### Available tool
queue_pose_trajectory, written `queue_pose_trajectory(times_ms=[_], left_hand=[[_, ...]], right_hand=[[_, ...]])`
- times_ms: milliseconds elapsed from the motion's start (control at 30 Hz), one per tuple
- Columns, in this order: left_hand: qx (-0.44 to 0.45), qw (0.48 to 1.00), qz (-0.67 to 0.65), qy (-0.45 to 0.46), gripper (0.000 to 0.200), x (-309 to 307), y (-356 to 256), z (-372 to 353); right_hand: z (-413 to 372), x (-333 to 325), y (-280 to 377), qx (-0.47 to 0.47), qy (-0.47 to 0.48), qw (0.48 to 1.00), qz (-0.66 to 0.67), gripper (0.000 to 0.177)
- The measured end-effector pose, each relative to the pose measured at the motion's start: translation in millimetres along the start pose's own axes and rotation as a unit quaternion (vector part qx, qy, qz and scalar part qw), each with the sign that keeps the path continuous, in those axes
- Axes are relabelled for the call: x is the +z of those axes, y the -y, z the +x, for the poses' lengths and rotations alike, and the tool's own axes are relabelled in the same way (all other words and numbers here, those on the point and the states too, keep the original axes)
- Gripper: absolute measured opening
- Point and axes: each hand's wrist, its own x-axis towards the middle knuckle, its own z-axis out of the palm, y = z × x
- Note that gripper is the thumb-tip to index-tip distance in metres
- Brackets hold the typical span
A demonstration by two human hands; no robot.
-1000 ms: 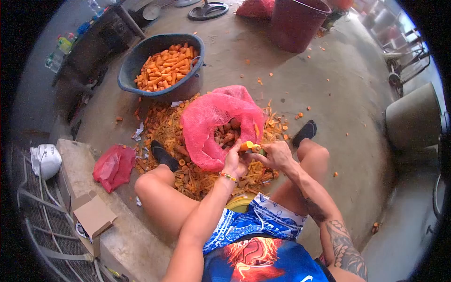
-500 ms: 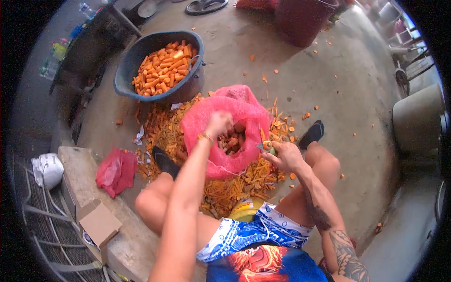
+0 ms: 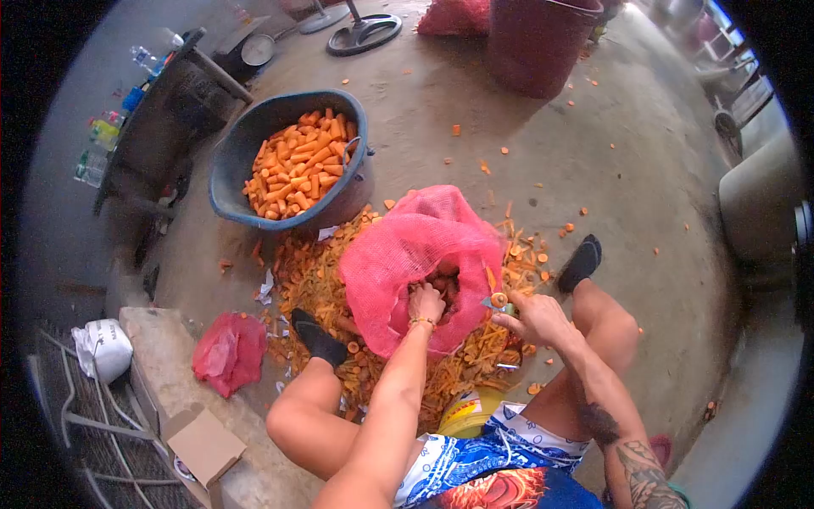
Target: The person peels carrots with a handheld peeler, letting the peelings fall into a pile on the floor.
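A pink mesh sack stands upright between my legs, its mouth folded open around dark, reddish carrots. My left hand reaches down into that mouth; its fingertips are hidden among the carrots and the mesh. At the sack's right edge, my right hand is closed around a small green-handled blade. A round orange carrot piece shows at the blade, beside the fingers. Peelings and cut carrot ends lie heaped around the base of the sack.
A blue-grey tub of peeled carrots stands beyond the sack on the left. A yellow container sits between my thighs. Left of my leg are a crumpled pink sack and a cardboard box. A dark red bin stands farther back.
My left hand has gone from above the sack's rim down into its mouth. My right hand still holds the blade beside the sack. The whole view has shifted slightly.
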Motion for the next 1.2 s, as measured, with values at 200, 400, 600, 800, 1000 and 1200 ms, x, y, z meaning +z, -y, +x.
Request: queue_pose_trajectory(times_ms=[200, 400, 600, 800, 1000, 1200], left_hand=[[-0.133, 0.702, -0.690, 0.117, 0.031, -75, -36, -44], [0.054, 0.636, -0.746, 0.193, 0.032, -118, -79, -94], [0.131, 0.732, -0.637, 0.201, 0.042, -180, -138, -151], [0.143, 0.804, -0.544, 0.190, 0.039, -185, -137, -171], [0.058, 0.701, -0.683, 0.198, 0.041, -149, -126, -177], [0.041, 0.730, -0.660, 0.171, 0.042, -139, -134, -187]], right_hand=[[0, 7, -5, -0.016, -0.024, 1.000, 0.012, 0.055], [2, 14, -3, -0.014, -0.111, 0.988, 0.105, 0.057], [1, 17, -5, -0.059, 0.002, 0.963, 0.265, 0.065], [-16, 27, 3, -0.109, 0.042, 0.931, 0.346, 0.062], [-4, 44, -17, -0.014, -0.040, 0.945, 0.324, 0.047], [-13, 38, -12, -0.181, -0.293, 0.921, 0.183, 0.059]])
